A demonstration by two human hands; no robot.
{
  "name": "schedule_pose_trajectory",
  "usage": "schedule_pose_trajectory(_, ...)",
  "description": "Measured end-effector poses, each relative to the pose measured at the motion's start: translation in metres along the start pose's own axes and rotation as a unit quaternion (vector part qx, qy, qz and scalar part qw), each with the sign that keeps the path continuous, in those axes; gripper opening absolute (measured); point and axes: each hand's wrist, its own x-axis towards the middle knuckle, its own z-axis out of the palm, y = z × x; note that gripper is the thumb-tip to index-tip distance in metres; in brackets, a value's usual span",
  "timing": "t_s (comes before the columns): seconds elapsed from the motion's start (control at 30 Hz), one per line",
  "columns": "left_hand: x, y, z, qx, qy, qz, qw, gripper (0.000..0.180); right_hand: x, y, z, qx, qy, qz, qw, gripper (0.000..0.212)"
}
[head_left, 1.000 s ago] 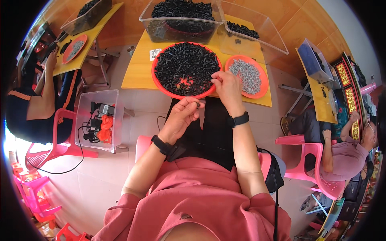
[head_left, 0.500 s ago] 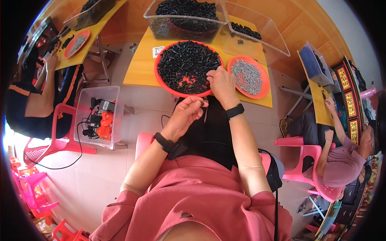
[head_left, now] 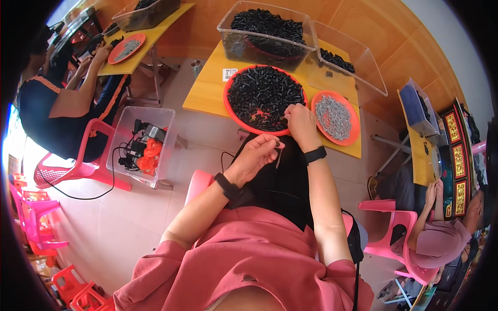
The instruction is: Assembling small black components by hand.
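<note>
My left hand (head_left: pixel 253 159), its fingertips pinched together, holds a small black part (head_left: pixel 278 145) just in front of the red round tray. My right hand (head_left: pixel 302 124) reaches over the tray's right front rim. Its fingers are bent together at the edge of the heap, and what they hold, if anything, is hidden. Many short black plastic parts (head_left: pixel 262 96) fill the red round tray (head_left: pixel 226 105), with a little red bottom showing near the front. Beside my right hand, an orange plate (head_left: pixel 355 118) bears a pile of small grey pieces (head_left: pixel 331 117).
Behind the tray on the yellow table (head_left: pixel 202 96) stand a clear bin (head_left: pixel 233 44) heaped with black parts and another clear bin (head_left: pixel 363 80) holding fewer. A clear box (head_left: pixel 116 147) with cables and adapters stands at left. Co-workers sit at tables on both sides.
The whole scene has shifted right and slightly down in the picture. My left hand remains pinched before the tray, my right at its rim. The right-hand co-worker's hands have come together.
</note>
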Motion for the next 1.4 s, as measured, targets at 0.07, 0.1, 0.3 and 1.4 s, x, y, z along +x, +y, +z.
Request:
schedule_pose_trajectory(0.07,0.001,0.002,0.000,-0.001,0.001,-0.003,1.000,0.013,0.001,0.003,0.000,0.032,0.018,-0.005,0.999,0.006)
schedule_pose_trajectory(0.1,0.001,0.002,0.000,-0.001,0.005,-0.003,1.000,0.013,0.002,0.007,0.000,0.029,0.018,-0.001,0.999,0.006)
schedule_pose_trajectory(0.3,0.003,0.003,0.000,-0.028,0.004,0.003,1.000,0.014,0.002,0.030,-0.005,0.360,-0.037,0.115,0.925,0.012)
schedule_pose_trajectory(1.4,-0.005,0.016,0.019,-0.099,0.029,-0.004,0.995,0.013,-0.052,-0.048,-0.059,0.470,-0.054,0.058,0.879,0.009)
